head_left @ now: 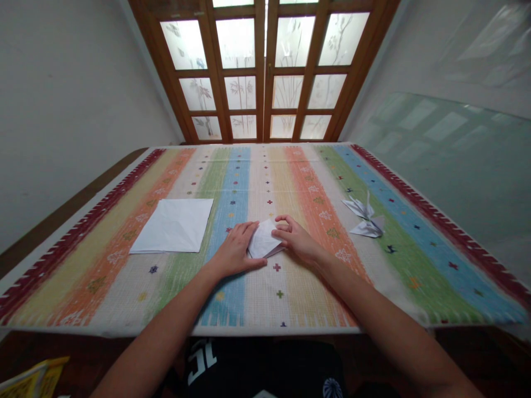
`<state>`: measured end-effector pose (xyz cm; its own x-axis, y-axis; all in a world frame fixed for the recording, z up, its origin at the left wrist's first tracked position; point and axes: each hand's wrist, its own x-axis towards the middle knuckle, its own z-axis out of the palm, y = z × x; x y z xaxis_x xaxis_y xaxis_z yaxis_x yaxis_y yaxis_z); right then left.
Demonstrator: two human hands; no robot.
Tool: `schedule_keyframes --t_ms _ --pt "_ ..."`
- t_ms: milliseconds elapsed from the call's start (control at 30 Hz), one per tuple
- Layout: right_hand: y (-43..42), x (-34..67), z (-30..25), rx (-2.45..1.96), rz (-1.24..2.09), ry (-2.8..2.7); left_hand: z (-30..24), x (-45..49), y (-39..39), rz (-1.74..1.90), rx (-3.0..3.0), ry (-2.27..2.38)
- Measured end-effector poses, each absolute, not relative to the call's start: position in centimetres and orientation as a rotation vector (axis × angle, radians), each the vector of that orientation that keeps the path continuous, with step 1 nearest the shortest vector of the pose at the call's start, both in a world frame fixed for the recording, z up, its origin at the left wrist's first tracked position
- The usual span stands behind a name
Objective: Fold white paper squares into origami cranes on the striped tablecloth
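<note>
My left grip (233, 251) lay spread against folded paper (261, 239) before me on worktop (263, 301). Right grip (297, 239) curled at right edge; couldn't tell if pinching. Paper looked light, easily creased; edges seemed safest hold.

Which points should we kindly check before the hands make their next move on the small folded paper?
1. Left hand touching the small folded paper: ok.
2. Right hand at the paper's right side: ok.
3. Flat white paper apart from both hands: ok.
4. Spiky paper figure apart from the right hand: ok.
5. Creases sharp and edges aligned: cannot tell.
</note>
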<state>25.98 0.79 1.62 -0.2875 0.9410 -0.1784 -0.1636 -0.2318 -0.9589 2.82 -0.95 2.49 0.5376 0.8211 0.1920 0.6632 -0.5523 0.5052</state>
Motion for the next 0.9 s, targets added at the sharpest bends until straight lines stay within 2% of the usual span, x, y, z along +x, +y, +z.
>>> schedule_keyframes --t_ms 267,467,767,900 --pt "0.7 25.7 2.3 -0.967 1.673 -1.110 2.4 2.9 -0.9 0.642 2.395 1.247" --pt "0.4 25.3 1.6 -0.904 1.682 -1.493 2.4 3.1 -0.9 0.675 2.384 1.279" --pt "-0.4 24.4 1.5 -1.082 1.201 -1.859 2.7 2.7 -0.7 0.656 2.375 1.215" --pt "-0.7 24.5 2.0 -1.039 1.185 -1.902 2.6 2.3 -0.6 0.656 2.352 1.211"
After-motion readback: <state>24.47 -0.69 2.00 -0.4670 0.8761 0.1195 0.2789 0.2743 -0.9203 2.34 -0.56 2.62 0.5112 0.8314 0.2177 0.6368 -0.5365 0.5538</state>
